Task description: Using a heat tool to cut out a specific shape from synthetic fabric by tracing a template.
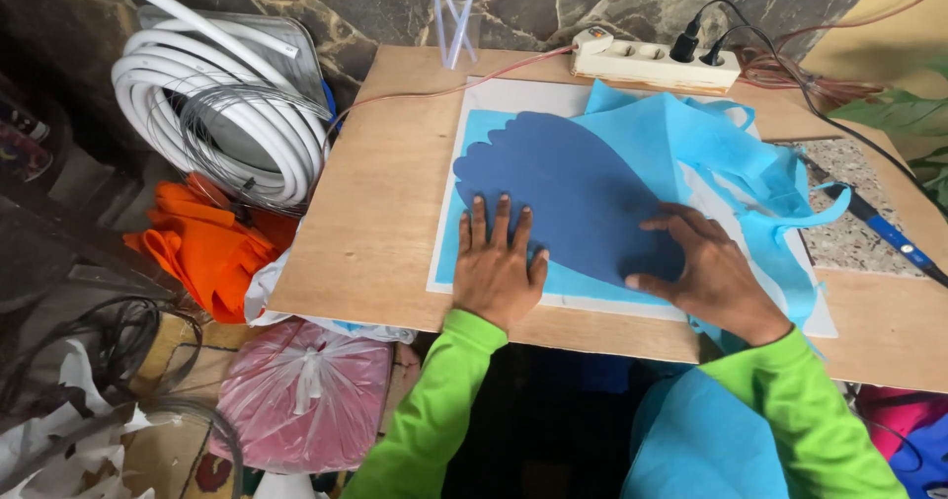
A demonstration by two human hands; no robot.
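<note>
The dark blue cutout [568, 198] lies on light blue fabric [642, 134] in the middle of the desk [375, 223]. Its long axis runs from far-left to near-right. The left hand [497, 267] presses flat with spread fingers on its near-left edge. The right hand [706, 272], fingers spread, presses its near-right end. Free room is on the left; a soldering tool [889, 230] lies to the right.
</note>
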